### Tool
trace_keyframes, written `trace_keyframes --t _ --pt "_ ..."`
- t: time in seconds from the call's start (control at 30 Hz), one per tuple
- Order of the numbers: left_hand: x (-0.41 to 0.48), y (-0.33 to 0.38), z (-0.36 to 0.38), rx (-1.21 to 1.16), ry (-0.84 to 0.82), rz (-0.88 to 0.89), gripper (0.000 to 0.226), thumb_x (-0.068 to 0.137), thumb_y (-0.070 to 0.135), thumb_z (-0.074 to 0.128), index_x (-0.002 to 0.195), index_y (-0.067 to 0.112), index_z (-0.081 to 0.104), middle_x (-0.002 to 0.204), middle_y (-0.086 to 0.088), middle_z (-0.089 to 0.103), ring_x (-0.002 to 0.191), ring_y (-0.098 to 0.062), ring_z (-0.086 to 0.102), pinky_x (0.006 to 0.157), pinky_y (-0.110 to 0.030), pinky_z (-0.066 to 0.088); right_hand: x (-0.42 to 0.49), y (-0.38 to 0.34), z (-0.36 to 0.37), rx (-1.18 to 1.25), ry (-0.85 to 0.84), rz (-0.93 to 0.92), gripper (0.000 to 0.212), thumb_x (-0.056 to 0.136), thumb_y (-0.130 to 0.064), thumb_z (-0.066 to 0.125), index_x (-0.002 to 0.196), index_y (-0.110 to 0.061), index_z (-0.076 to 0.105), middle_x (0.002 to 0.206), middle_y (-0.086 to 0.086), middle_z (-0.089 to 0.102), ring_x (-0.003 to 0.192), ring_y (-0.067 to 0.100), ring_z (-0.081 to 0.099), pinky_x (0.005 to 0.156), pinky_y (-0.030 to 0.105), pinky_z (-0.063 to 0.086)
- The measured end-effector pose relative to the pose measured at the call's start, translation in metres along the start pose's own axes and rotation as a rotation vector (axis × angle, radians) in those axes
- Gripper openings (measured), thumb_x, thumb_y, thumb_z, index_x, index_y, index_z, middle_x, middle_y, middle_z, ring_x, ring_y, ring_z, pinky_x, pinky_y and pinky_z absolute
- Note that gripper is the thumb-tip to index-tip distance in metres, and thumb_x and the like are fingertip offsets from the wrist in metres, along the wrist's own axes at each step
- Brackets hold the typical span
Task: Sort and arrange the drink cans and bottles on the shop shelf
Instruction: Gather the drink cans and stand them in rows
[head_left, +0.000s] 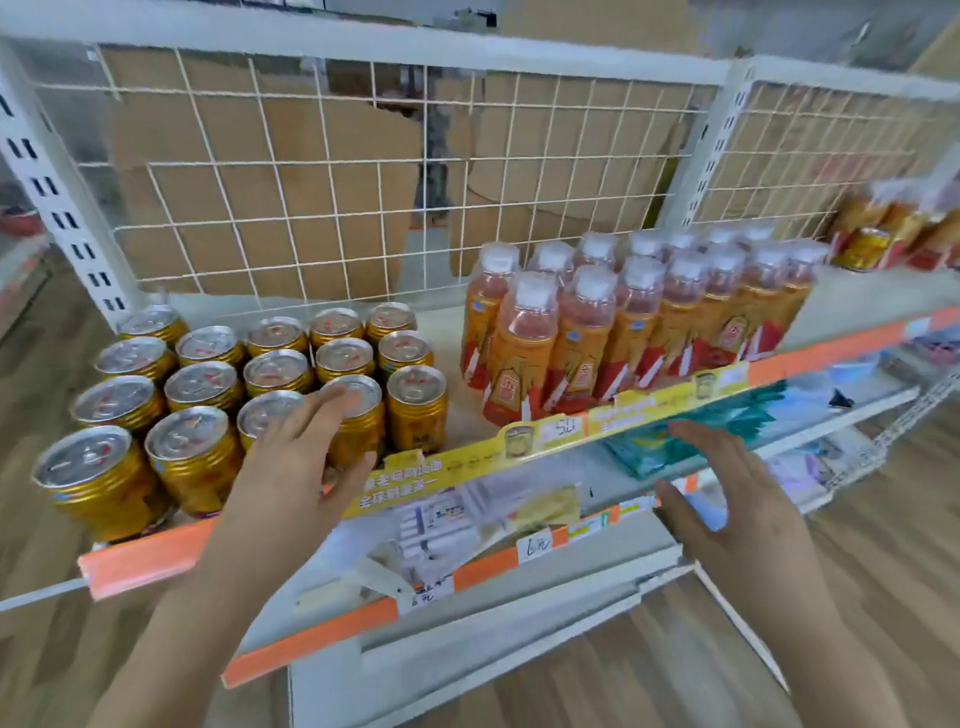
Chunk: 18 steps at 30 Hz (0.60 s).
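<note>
Several gold drink cans (202, 384) with silver tops stand in rows on the left half of the top shelf (447, 332). To their right stand several orange-labelled bottles (582, 332) with white caps, packed close together. My left hand (306, 452) reaches over the front row, its straight fingers spread in front of a front-row can (358, 415) and holding nothing. Lower down, my right hand (727, 499) hovers with fingers spread in front of the shelf's yellow price strip (519, 447), below the bottles, holding nothing.
A white wire grid (363, 182) backs the shelf, with cardboard boxes behind it. More orange drinks (883, 234) stand at the far right. Lower shelves (467, 525) hold packaged goods behind orange price rails. Wooden floor lies below.
</note>
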<state>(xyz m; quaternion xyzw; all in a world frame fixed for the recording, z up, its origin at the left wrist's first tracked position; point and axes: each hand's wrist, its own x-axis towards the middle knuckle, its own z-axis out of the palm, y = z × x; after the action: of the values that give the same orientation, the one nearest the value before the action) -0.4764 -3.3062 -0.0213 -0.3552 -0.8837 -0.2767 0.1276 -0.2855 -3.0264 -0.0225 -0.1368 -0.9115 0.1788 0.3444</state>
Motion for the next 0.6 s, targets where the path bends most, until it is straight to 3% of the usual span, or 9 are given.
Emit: trace_keyframes --t 0.07,0.13,0.2,0.37,0.6 --pt "-0.001 0.026 0.020 0.003 -0.022 0.018 0.059 0.083 0.048 0.039 0.128 0.011 0.051 0.127 -0.010 0.054 0.098 -0.037 0.058 0.079 -0.045 0.049 -0.016 0.022 -0.023 -0.024 0.002 0.012 0.044 0.083 -0.040 0.053 0.123 -0.020 0.052 0.108 -0.011 0.055 0.101 0.010 0.047 0.078 0.010 0.037" --pt "0.000 0.052 0.038 -0.001 -0.027 0.042 0.059 0.083 0.047 0.039 0.128 0.010 0.051 0.126 -0.011 0.055 0.104 -0.037 0.057 0.081 -0.045 0.048 -0.030 0.044 -0.045 -0.075 0.021 0.016 0.043 0.082 -0.037 0.054 0.121 -0.018 0.053 0.104 -0.014 0.054 0.096 0.013 0.050 0.075 0.019 0.041" --pt "0.005 0.078 0.057 -0.013 -0.047 0.095 0.058 0.083 0.046 0.039 0.127 0.010 0.052 0.125 -0.012 0.055 0.105 -0.037 0.057 0.082 -0.046 0.048 -0.044 0.067 -0.064 -0.113 0.034 0.039 0.041 0.082 -0.034 0.055 0.119 -0.016 0.054 0.108 -0.007 0.057 0.097 0.016 0.051 0.072 0.029 0.043" --pt "0.028 0.148 0.101 -0.033 -0.132 0.235 0.057 0.084 0.046 0.037 0.127 0.012 0.053 0.125 -0.008 0.055 0.108 -0.030 0.055 0.087 -0.039 0.043 -0.069 0.111 -0.108 -0.158 0.048 0.105 0.042 0.083 -0.039 0.046 0.119 -0.018 0.054 0.114 0.000 0.059 0.103 0.016 0.050 0.076 0.016 0.033" --pt "0.079 0.238 0.169 -0.115 -0.242 0.398 0.063 0.082 0.051 0.032 0.132 0.016 0.049 0.133 -0.002 0.049 0.118 -0.025 0.049 0.097 -0.040 0.039 -0.083 0.182 -0.151 -0.218 0.076 0.271 0.046 0.082 -0.040 0.046 0.121 -0.018 0.057 0.119 -0.004 0.057 0.108 0.022 0.057 0.082 0.039 0.050"
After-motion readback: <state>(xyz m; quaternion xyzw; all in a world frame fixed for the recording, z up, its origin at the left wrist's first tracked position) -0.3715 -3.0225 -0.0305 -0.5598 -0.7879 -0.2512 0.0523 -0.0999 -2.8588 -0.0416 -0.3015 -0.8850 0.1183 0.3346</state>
